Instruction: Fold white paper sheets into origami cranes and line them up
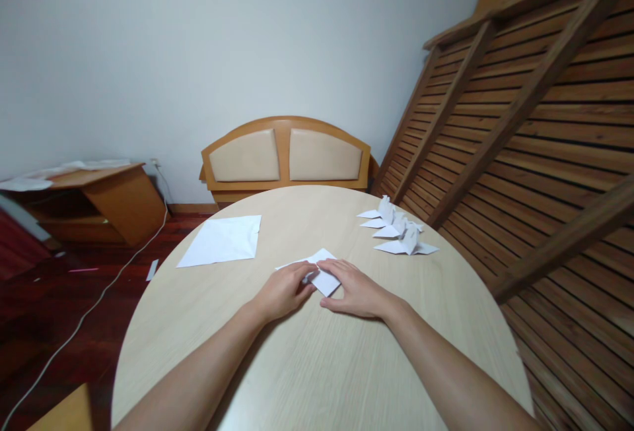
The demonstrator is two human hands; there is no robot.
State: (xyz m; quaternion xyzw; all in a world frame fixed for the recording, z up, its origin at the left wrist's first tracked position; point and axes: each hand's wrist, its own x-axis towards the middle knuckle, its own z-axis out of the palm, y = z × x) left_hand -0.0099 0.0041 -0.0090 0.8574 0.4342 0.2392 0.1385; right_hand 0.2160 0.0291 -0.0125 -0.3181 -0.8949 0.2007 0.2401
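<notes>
A small folded white paper lies on the round pale wooden table, near its middle. My left hand rests on the paper's left side with its fingers curled and pressed onto it. My right hand lies flat over the paper's right side, fingers stretched toward the left hand. Both hands touch the paper and nearly meet each other. Part of the paper is hidden under the fingers.
A flat white sheet lies at the table's left. Folded paper figures sit at the far right edge. Beyond the table stand a wooden headboard, a slatted bed frame leaning at right, a low cabinet at left, and a cable on the floor.
</notes>
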